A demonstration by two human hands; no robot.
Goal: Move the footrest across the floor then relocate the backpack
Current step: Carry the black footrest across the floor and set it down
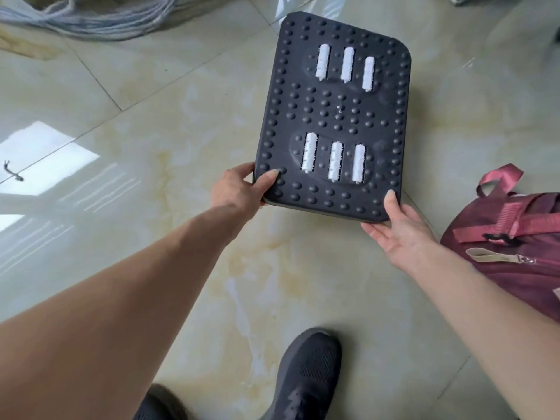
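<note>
The footrest point(333, 113) is a dark grey studded board with two rows of white rollers, lying over the glossy tile floor at upper centre. My left hand point(239, 189) grips its near left corner, thumb on top. My right hand point(397, 228) holds the near right corner, thumb on the top face and fingers underneath. Whether the board rests on the floor or is lifted, I cannot tell. The maroon backpack point(521, 250) with pink straps lies on the floor at the right edge, just right of my right hand.
A bundle of grey cables point(91, 16) lies on the floor at the top left. My dark sneaker point(306, 377) stands at the bottom centre. Pale tile floor point(121, 165) spreads to the left of the footrest.
</note>
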